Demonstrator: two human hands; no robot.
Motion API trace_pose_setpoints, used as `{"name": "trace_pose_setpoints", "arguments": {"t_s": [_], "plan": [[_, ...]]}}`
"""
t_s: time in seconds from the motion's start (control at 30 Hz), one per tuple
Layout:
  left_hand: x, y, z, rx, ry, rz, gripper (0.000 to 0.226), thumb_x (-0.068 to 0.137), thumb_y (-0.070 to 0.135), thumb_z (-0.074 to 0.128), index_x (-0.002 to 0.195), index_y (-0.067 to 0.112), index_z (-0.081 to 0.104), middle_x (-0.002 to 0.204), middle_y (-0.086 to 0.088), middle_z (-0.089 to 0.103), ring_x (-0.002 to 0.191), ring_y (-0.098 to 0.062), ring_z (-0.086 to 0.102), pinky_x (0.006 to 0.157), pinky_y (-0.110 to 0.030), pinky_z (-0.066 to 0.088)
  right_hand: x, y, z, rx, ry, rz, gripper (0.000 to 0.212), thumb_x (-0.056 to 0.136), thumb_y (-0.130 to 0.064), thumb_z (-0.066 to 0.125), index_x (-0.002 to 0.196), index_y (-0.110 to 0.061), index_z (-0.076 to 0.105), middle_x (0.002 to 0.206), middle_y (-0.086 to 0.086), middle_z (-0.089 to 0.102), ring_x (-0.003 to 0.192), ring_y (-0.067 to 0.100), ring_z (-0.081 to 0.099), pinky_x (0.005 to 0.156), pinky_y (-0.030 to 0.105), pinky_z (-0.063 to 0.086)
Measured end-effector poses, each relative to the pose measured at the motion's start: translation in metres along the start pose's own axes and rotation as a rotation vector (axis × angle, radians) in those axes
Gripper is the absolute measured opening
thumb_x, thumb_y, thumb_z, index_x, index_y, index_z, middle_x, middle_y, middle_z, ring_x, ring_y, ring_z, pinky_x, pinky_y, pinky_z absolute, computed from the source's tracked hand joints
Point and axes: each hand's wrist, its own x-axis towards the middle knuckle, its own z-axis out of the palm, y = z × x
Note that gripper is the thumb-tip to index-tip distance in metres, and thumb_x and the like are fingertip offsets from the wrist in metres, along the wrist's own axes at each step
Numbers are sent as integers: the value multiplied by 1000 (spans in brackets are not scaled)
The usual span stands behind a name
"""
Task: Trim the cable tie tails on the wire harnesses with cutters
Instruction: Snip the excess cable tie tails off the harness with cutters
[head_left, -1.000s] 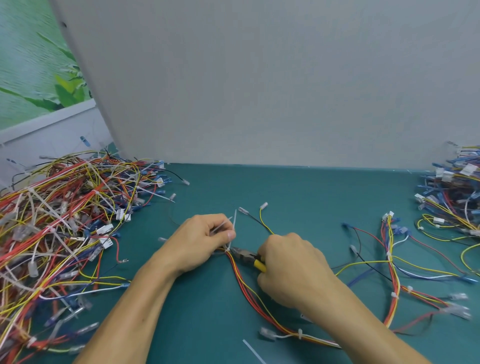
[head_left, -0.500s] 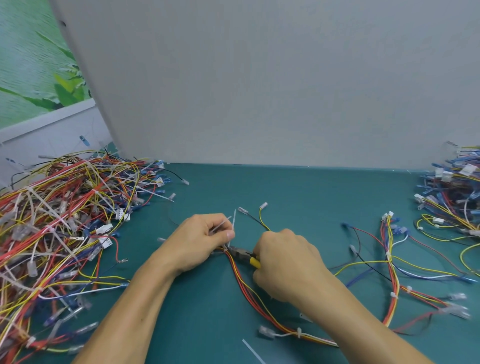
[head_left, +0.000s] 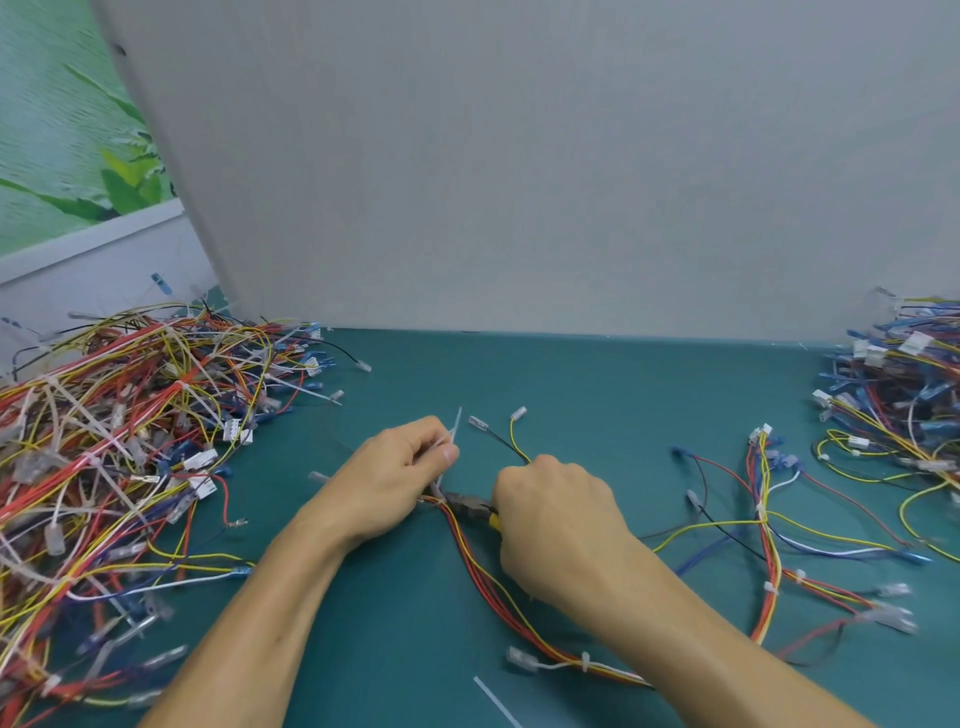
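Closest to me, a loose white strip (head_left: 496, 701) lies flat on the green table (head_left: 597, 395), just left of my right forearm. Beside it, the near end of a wire harness (head_left: 480, 571) comes out from under that forearm. It carries a small white tie and a clear plug, and its red, yellow and orange wires run up between my hands.

My right hand (head_left: 561, 525) is curled tight round the yellow-handled cutters (head_left: 470, 506), whose dark nose points left at the spot where the wires meet my other hand. I cannot tell whether the blades are closed. My left hand (head_left: 395, 478) pinches the tie tail (head_left: 456, 426) between thumb and fingers, and the white tail stands up past the fingertips.

A second harness (head_left: 769, 525) lies spread on the table to the right, apart from my hands. Farther out, a big tangled heap of harnesses (head_left: 119, 441) fills the left side, and a smaller heap (head_left: 904, 395) sits at the right edge. A plain grey board (head_left: 519, 182) stands along the back of the table.
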Motion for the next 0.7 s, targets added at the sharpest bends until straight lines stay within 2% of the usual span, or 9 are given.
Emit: {"name": "trace_pose_setpoints", "arguments": {"t_s": [0.1, 0.17, 0.27, 0.33, 0.4, 0.53, 0.63, 0.7], "plan": [[0, 5, 1, -83, 79, 4, 20, 98, 18, 48, 78, 13, 52, 64, 7, 57, 56, -6, 51, 63, -30, 40, -4, 12, -1, -17, 38, 19, 21, 85, -10, 50, 72, -15, 35, 67, 1, 27, 72, 31, 41, 57, 31, 30], [0, 13, 3, -280, 152, 2, 16, 98, 6, 47, 85, 12, 54, 64, 5, 55, 53, -7, 43, 57, -26, 35, -10, 30, -7, -18, 91, 64, 5, 83, -15, 50, 81, -16, 46, 68, 2, 34, 69, 31, 40, 56, 30, 30], [0, 29, 2, -739, 179, -41, 17, 97, 0, 43, 95, 13, 53, 60, 2, 52, 49, -10, 32, 50, -20, 30, -24, 69, -15, 2, 150, 129, 16, 77, -23, 49, 91, -20, 55, 73, 1, 47, 77, 33, 52, 59, 31, 36], [0, 41, 3, -1034, 116, -90, 18, 97, 0, 39, 92, 13, 50, 59, -1, 50, 48, -11, 34, 47, -21, 31, -37, 90, -16, 25, 158, 136, 18, 77, -27, 50, 94, -26, 57, 73, -5, 45, 85, 30, 56, 61, 32, 40], [-2, 51, 10, -1201, 39, -154, 20, 93, -3, 35, 87, 13, 47, 60, -5, 50, 48, -15, 38, 46, -24, 34, -47, 103, -10, 4, 181, 132, 20, 81, -30, 50, 100, -28, 58, 80, -7, 45, 91, 25, 58, 65, 32, 44], [-4, 60, 35, -1200, -33, -267, 28, 86, -11, 29, 78, 13, 43, 61, -10, 54, 49, -20, 44, 47, -28, 36, -53, 107, 5, -99, 232, 81, 23, 84, -28, 47, 106, -27, 55, 99, -7, 51, 98, 22, 56, 64, 32, 31], [-6, 61, 48, -1092, -40, -284, 31, 83, -12, 26, 74, 12, 42, 57, -8, 47, 52, -24, 51, 50, -32, 43, -47, 98, 12, 124, 286, 51, 17, 84, -31, 50, 100, -26, 54, 99, -5, 57, 98, 22, 55, 74, 33, 43], [-6, 60, 54, -1004, -23, -265, 33, 80, -13, 26, 70, 13, 43, 55, -6, 40, 52, -24, 50, 51, -32, 44, -43, 89, 19, 198, 295, 26, 16, 84, -33, 51, 98, -25, 53, 98, -5, 59, 97, 23, 55, 77, 35, 45]]}}
